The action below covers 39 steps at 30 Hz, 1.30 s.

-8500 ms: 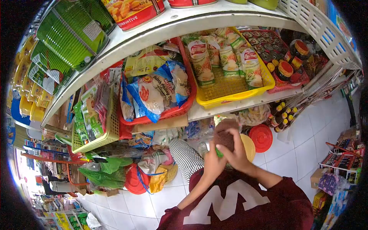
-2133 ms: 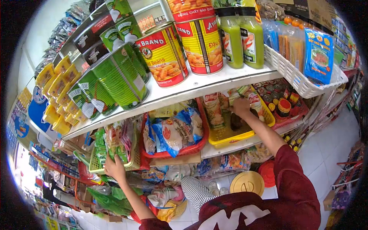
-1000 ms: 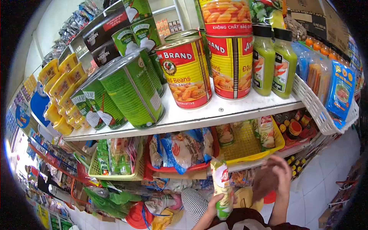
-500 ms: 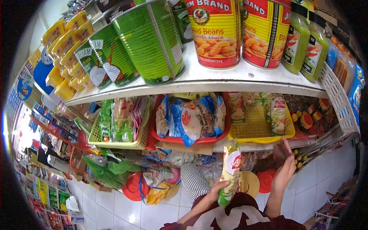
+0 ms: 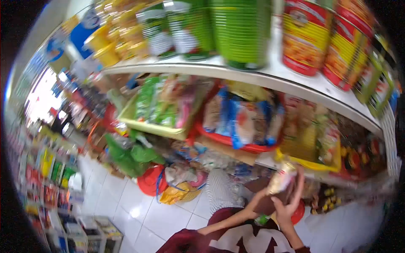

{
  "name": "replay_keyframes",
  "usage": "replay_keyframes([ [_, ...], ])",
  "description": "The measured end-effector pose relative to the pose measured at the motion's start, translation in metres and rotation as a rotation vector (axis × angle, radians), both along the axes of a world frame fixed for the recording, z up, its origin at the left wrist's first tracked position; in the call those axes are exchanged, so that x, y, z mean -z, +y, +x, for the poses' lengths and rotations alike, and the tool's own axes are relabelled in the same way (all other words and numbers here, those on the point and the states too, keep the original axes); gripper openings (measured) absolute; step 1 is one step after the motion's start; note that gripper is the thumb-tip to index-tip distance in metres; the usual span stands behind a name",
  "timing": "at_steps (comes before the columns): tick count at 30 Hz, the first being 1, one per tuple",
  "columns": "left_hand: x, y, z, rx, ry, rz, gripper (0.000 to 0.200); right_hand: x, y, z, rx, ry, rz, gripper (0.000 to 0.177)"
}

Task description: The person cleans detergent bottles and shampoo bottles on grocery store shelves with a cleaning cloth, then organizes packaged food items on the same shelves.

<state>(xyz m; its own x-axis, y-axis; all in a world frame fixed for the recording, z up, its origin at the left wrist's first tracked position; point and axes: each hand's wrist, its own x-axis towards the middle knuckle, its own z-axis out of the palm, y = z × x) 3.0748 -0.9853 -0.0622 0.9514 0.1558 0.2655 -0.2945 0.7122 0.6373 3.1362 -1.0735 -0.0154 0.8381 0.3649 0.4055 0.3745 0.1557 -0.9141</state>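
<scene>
My left hand (image 5: 254,205) is closed around a long, shiny food packet (image 5: 280,180) with gold print and a red emblem, tilted up to the right. My right hand (image 5: 290,204) is at the packet's right side, its fingers curved along it and its thumb below. Between my hands is a dark brown piece of what looks like cloth (image 5: 263,200), pressed to the packet by my right hand. Motion blurs its edges. Just beyond my hands, the yellow basket (image 5: 310,163) on the lower shelf holds similar packets.
A red basket (image 5: 270,148) of blue-and-white bags and a pale green basket (image 5: 162,131) share the lower shelf. Cans stand on the upper white shelf (image 5: 253,75). Below are a red lid (image 5: 148,182), green bags (image 5: 130,154) and the tiled floor (image 5: 175,217).
The view has turned, so the shelves appear tilted and shifted rightward. My right hand has come in against the packet with the brown cloth. My left hand still holds the packet, now more tilted.
</scene>
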Motion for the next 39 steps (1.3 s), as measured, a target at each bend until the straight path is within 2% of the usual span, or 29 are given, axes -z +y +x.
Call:
replay_keyframes([
  [1,0.002,0.001,0.004,0.135,0.331,-0.248,0.073,0.016,-0.003,-0.007,0.045,0.1,-0.006,0.095],
  [2,0.007,0.0,0.013,0.25,0.641,-0.526,0.073,0.033,-0.013,-0.013,0.008,0.289,-0.004,0.085],
  [3,0.02,0.0,0.012,-0.144,0.291,0.174,0.066,0.108,-0.046,-0.006,-0.119,0.55,0.084,0.068],
  [4,0.03,0.005,0.008,-0.503,-0.031,0.901,0.059,0.104,-0.045,-0.011,-0.161,0.641,0.091,0.067],
  [6,-0.003,0.016,0.0,-0.108,0.228,0.768,0.073,0.077,-0.035,-0.013,-0.224,0.675,0.155,0.063],
  [7,0.008,0.011,0.003,-0.198,0.133,0.782,0.064,0.074,-0.033,-0.009,-0.251,0.687,0.187,0.061],
  [8,-0.011,0.015,-0.004,-0.143,0.151,0.788,0.052,0.07,-0.032,-0.005,-0.274,0.695,0.222,0.06],
  [10,-0.022,0.02,-0.007,0.137,0.294,0.828,0.047,0.065,-0.028,0.009,-0.298,0.694,0.307,0.057],
  [12,-0.004,0.014,-0.005,0.09,0.247,0.829,0.046,0.063,-0.029,0.026,-0.312,0.723,0.403,0.054],
  [13,0.004,0.01,-0.003,0.066,0.22,0.832,0.047,0.079,-0.043,0.043,-0.32,0.81,0.449,0.055],
  [16,0.013,0.007,0.004,0.2,0.169,0.568,0.05,0.055,-0.029,0.037,0.001,0.783,0.389,0.053],
  [17,0.012,0.008,0.005,0.153,0.146,0.608,0.048,0.06,-0.031,0.042,-0.008,0.852,0.449,0.054],
  [19,0.05,0.002,0.011,0.374,0.276,0.232,0.044,0.083,-0.04,0.059,-0.028,0.991,0.566,0.054],
  [20,0.046,0.004,0.011,0.481,0.336,0.043,0.043,0.078,-0.037,0.061,-0.041,1.059,0.625,0.055],
  [21,0.044,0.005,0.003,0.729,0.19,-0.392,0.039,0.075,-0.042,0.046,-0.132,1.056,0.547,0.055],
  [22,0.03,0.004,-0.008,0.761,0.119,-0.676,0.044,0.068,-0.039,0.039,-0.189,1.022,0.49,0.054],
  [23,0.027,0.006,-0.014,0.755,0.111,-0.738,0.044,0.064,-0.032,0.035,-0.195,0.983,0.453,0.054],
  [29,0.035,0.016,-0.014,0.526,0.428,-0.586,0.047,0.061,-0.027,0.03,-0.119,0.874,0.28,0.052],
  [34,0.03,0.021,-0.003,0.459,0.59,-0.696,0.049,0.08,-0.032,0.002,-0.166,0.795,0.084,0.05],
  [39,0.044,0.011,-0.005,0.481,0.604,-0.569,0.046,0.09,-0.022,0.03,-0.066,0.824,0.171,0.048],
])
